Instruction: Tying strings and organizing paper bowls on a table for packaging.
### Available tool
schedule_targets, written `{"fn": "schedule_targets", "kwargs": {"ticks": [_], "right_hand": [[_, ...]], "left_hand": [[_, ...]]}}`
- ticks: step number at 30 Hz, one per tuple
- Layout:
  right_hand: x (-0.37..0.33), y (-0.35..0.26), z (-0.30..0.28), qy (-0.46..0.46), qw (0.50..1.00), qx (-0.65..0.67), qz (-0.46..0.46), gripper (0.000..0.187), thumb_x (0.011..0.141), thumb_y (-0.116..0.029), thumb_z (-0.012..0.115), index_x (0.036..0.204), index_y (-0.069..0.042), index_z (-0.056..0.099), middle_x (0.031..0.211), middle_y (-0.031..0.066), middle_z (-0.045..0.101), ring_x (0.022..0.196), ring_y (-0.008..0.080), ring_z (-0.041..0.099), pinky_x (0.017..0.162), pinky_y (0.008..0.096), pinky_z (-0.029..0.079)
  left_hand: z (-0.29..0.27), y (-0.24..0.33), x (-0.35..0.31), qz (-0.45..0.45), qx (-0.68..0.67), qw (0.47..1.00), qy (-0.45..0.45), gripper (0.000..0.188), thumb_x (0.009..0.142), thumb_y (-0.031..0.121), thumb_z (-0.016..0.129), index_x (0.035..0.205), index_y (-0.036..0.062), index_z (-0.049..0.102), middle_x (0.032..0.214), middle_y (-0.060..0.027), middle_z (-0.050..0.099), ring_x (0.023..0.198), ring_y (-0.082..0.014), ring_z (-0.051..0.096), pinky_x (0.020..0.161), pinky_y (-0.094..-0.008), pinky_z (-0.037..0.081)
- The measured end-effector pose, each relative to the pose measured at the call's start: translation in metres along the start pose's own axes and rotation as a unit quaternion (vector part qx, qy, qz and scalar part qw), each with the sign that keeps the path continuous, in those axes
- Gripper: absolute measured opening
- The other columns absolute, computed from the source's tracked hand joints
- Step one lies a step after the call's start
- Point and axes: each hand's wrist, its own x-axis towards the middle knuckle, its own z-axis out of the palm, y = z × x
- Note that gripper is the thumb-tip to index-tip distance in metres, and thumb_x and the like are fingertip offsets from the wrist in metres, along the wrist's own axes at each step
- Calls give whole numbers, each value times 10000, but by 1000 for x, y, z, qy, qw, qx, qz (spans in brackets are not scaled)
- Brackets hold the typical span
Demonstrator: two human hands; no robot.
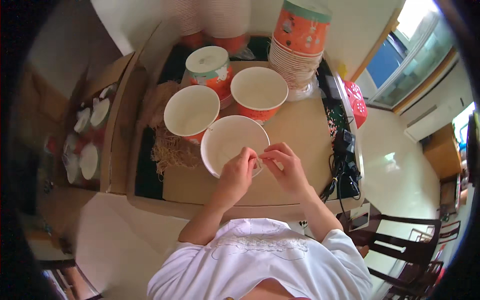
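Note:
A white-lined paper bucket stands in front of me on the cardboard. Over its near right rim, my left hand and my right hand meet with fingers pinched. Between the fingertips shows a small pale bit of string, mostly covered by the fingers. A little tan knot sits on the bucket's far left rim. Left of the bucket lies a tangled heap of tan strings. Two upright orange paper buckets, one at far left and one at far right, stand close behind it.
An upturned green-and-orange bucket stands farther back. Tall bucket stacks rise at the back right and back left. Black cables with an adapter lie along the table's right edge. A cardboard box holding white-topped items is at left.

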Motion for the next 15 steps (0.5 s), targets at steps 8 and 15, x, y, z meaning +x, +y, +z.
{"fn": "schedule_targets", "kwargs": {"ticks": [8,15], "right_hand": [[20,-5,-3,-155,985,29,67,81,800,-29,647,879,-20,664,809,37,625,723,123,551,622,258,429],[13,8,6,-106,988,39,108,49,818,-64,646,859,-38,653,773,-1,633,661,80,515,600,231,421]], "left_hand": [[-3,-5,-3,17,-23,999,44,67,924,78,491,957,36,450,740,-147,594,702,-329,611,599,-424,460],[-8,3,-6,-4,-90,995,46,107,877,5,529,962,32,471,767,-127,581,727,-292,624,638,-396,482]]}}
